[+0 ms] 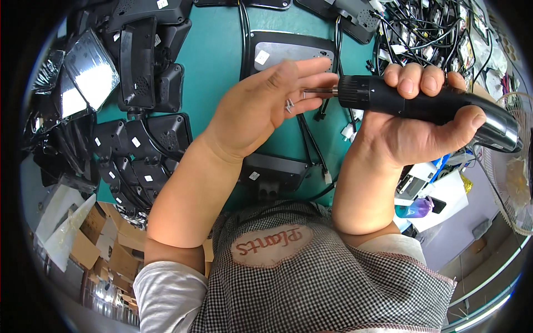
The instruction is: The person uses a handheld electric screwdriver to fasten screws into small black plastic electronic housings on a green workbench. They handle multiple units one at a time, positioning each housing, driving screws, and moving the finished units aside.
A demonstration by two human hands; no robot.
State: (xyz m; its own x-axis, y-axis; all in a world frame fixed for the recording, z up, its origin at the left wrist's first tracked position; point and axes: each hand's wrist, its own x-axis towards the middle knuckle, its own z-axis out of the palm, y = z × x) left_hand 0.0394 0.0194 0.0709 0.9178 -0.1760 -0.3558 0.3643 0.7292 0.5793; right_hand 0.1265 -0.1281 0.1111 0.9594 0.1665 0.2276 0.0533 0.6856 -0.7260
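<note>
Wearing a checked apron (pixel 333 283), a worker holds both hands above a green table (pixel 216 55), a dark housing (pixel 277 171) just beyond the apron. The left hand (pixel 258 102) is spread with small screws (pixel 289 105) resting on it. The right hand (pixel 408 136) grips a black electric screwdriver (pixel 411 100), its long axis running right to left, its bit (pixel 319 90) aimed at the left hand; the screws lie just left and slightly nearer. Farther off sits a black panel (pixel 294 53); cables (pixel 427 41) crowd the far right.
</note>
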